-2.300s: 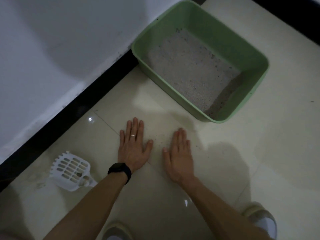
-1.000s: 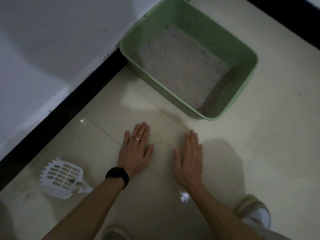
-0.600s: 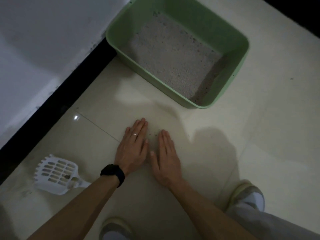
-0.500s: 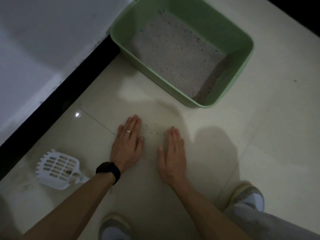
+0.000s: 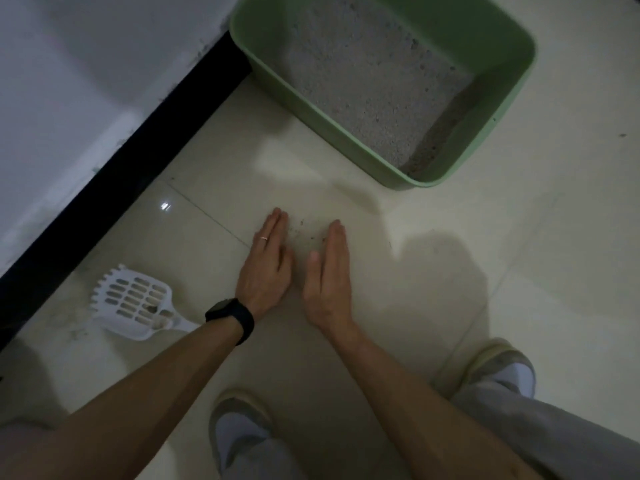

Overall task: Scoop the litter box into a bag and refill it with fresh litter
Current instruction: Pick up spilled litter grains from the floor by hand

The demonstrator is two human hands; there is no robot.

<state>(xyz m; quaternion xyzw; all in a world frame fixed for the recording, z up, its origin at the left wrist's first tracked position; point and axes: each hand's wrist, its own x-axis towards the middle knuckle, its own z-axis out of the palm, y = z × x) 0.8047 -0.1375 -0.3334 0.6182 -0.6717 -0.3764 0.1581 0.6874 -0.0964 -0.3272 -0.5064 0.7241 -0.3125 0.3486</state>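
A green litter box (image 5: pixel 512 81) with grey litter (image 5: pixel 367 81) inside stands on the tiled floor at the top, one corner near the wall. In front of it a few dark litter grains (image 5: pixel 306 232) lie scattered on the tile. My left hand (image 5: pixel 266 268), with a ring and a black watch at the wrist, and my right hand (image 5: pixel 329 275) rest on the floor with straight fingers, tilted on their edges on either side of the grains. A white slotted scoop (image 5: pixel 133 303) lies on the floor to the left of my left wrist.
A white wall (image 5: pixel 86 81) with a black baseboard (image 5: pixel 114 168) runs diagonally along the left. My two feet in light slippers, one (image 5: pixel 242 431) at the bottom centre and one (image 5: pixel 498 368) at the right, stand on the cream tiles.
Both hands have turned from flat on the tile onto their edges and stand close together around the scattered grains. The camera has shifted, so the box sits higher in view.
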